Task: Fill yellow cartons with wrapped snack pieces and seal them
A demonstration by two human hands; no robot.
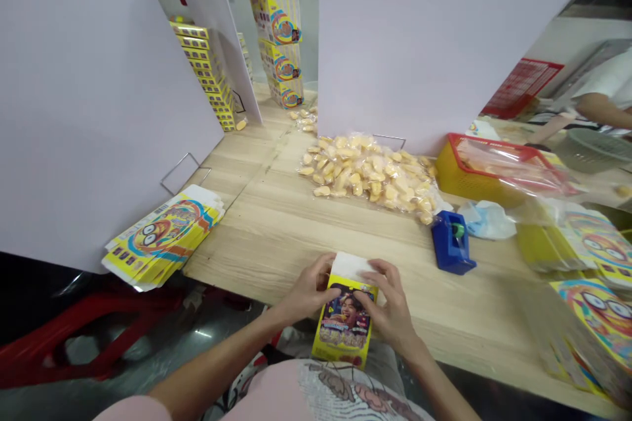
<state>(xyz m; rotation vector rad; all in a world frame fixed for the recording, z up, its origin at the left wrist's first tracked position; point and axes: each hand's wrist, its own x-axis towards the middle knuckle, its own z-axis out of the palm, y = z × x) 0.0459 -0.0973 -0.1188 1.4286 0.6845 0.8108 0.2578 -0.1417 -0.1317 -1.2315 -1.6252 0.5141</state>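
Note:
Between my two hands is a yellow printed carton (344, 322) with a dark picture panel, at the table's front edge. Its white end flap (348, 264) sticks out at the far end. My left hand (316, 289) grips the carton's left side, thumb on the printed face. On the opposite side my right hand (388, 299) grips it, with the thumb on the face and fingers bent by the flap. Undersides of the carton and some fingertips are hidden. Beyond the hands lies a heap of small wrapped yellow pieces (370, 171).
Flat yellow cartons (162, 237) overhang the table's left edge; more cartons (597, 322) lie at right. A blue tape dispenser (450, 243) and a yellow basket with red rim (494, 174) stand right. White panels (395, 33) rise behind. A co-worker's arm (602, 108) shows far right.

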